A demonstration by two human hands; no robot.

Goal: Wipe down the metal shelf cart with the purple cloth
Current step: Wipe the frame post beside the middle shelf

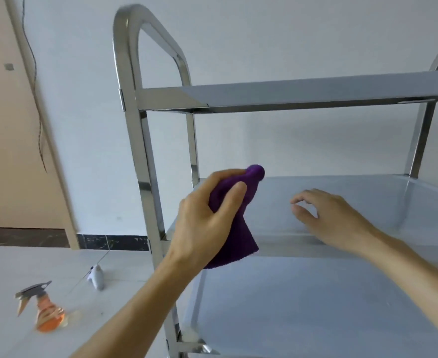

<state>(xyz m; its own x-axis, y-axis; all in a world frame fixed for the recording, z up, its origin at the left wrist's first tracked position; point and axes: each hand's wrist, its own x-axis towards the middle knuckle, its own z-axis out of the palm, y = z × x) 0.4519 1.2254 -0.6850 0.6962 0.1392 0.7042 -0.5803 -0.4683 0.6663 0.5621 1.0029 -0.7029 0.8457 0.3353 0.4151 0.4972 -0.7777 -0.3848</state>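
Observation:
The metal shelf cart (145, 161) fills the right of the head view, with a top shelf (303, 86), a middle shelf (368, 200) and a bottom shelf (316, 306). My left hand (202, 220) grips the bunched purple cloth (238, 228) at the left front corner of the middle shelf; part of the cloth hangs below the shelf's front edge. My right hand (331, 218) hovers over the middle shelf's front edge, fingers loosely curled and holding nothing.
An orange spray bottle (44, 308) with a grey trigger stands on the tiled floor at the lower left. A small white-grey object (96, 276) lies on the floor behind it. A white wall stands behind the cart, a beige door at the left.

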